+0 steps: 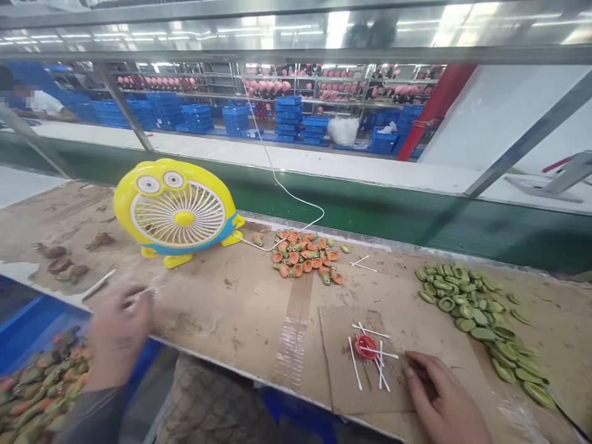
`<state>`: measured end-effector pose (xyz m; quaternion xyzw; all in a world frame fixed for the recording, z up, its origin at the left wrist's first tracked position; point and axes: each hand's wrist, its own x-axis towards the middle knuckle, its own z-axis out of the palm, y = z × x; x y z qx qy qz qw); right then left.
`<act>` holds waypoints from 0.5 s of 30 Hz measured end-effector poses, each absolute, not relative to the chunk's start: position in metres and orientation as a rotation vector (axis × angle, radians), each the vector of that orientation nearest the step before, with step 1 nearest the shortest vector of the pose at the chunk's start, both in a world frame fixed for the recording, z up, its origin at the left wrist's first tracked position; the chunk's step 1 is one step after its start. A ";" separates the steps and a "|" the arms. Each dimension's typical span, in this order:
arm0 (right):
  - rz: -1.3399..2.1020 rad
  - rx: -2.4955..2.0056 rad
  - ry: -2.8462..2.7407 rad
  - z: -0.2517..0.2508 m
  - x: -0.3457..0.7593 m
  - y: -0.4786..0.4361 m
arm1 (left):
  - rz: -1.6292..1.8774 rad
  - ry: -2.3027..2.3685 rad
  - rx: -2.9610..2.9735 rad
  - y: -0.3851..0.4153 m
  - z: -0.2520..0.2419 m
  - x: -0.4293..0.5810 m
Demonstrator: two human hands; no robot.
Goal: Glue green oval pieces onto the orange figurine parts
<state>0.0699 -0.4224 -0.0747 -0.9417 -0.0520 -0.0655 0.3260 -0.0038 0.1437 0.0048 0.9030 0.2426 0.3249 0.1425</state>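
My left hand (pixel 119 333) is over the table's left front edge, beside a blue bin (pixel 28 317) of small green and orange pieces. Its fingers curl together; blur hides what is in them. My right hand (pixel 446 394) is at the right front, thumb and forefinger slightly apart, just short of a cotton swab (pixel 386 353) lying across a small pot of red paint (pixel 365 345). The pot stands on a cardboard square (pixel 342 391), among several more swabs. Behind lies a heap of orange and green hollow pieces (pixel 303 253). Green oval pieces (pixel 481 308) are spread at the right.
A yellow fan (pixel 184 216) with cartoon eyes stands at the left back, its white cord (pixel 296 197) running upward. Several painted pieces (pixel 60 262) lie left of it. Beyond the table are a green-sided conveyor (pixel 370 216), metal posts and stacked blue crates (pixel 287 117). A person sits far left.
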 end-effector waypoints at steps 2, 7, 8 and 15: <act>-0.118 -2.327 -0.022 -0.070 0.067 -0.417 | 0.849 0.442 2.645 0.093 0.007 0.051; 0.048 -2.023 0.025 -0.041 0.067 -0.392 | 0.473 -0.121 2.620 -0.008 -0.016 0.142; 0.082 -2.002 0.012 -0.035 0.068 -0.387 | 0.446 -0.128 2.603 -0.017 -0.020 0.148; 0.161 -1.930 -0.099 -0.012 0.076 -0.368 | 0.316 0.059 2.397 -0.015 -0.024 0.135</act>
